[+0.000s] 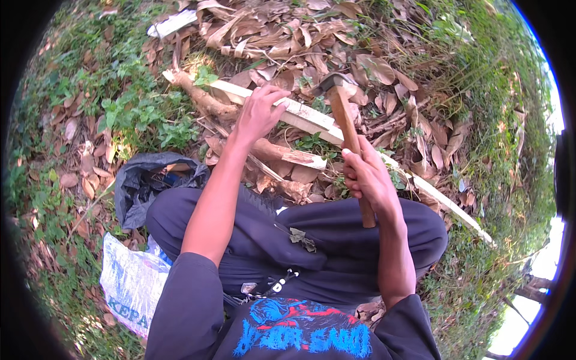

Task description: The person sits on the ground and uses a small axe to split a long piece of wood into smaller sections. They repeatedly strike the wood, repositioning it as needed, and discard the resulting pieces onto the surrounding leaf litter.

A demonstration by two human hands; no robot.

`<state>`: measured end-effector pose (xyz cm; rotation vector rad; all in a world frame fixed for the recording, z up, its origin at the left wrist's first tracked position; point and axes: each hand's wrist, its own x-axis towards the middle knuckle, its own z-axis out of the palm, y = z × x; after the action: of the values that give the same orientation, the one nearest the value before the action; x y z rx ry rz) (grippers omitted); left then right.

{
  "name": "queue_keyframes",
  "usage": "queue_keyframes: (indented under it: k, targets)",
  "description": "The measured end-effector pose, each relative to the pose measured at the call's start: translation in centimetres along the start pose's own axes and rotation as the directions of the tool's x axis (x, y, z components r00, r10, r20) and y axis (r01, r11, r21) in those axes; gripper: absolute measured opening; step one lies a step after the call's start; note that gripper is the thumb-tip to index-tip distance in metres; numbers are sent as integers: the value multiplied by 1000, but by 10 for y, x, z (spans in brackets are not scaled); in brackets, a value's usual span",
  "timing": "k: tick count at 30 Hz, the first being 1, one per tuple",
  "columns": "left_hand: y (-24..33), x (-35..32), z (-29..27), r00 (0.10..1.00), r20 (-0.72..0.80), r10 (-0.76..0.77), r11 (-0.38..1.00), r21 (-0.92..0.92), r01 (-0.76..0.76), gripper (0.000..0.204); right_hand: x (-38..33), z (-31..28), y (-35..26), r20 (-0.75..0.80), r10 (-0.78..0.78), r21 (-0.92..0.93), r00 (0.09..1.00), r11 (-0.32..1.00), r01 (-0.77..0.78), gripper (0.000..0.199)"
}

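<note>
head view, looking down past dark trousers at a squatting person's hands. the right hand is clamped around the wooden handle of a hammer, whose dark metal head sits at twelve o'clock from that fist, above a long pale wooden strip. the strip runs across dry leaves from about ten o'clock down toward four o'clock. the left hand rests on the strip at nine o'clock from the hammer head, fingers curled over its edge. a black plastic bag and a white sack lie at eight o'clock, near the knee.
</note>
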<state>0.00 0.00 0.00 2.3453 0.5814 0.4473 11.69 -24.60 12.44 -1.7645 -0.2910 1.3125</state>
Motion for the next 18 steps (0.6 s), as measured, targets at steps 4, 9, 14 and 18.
queue_keyframes:
  k: [4,9,14,18]
  targets:
    - [4,-1,33,994,-102,-27,990,137,41,26,12,3,16,-136,-194,-281,972,948,150,27]
    - [4,0,52,995,-93,-27,1000,-8,27,19,17,3,13,-180,-297,-377,938,901,214,30]
    - [2,-2,55,993,-109,-35,999,-2,35,18,15,5,13,-177,-308,-392,935,893,220,29]
    - [3,-1,54,993,-112,-22,1000,-4,22,18,17,12,14,-202,-449,-422,871,842,336,29]
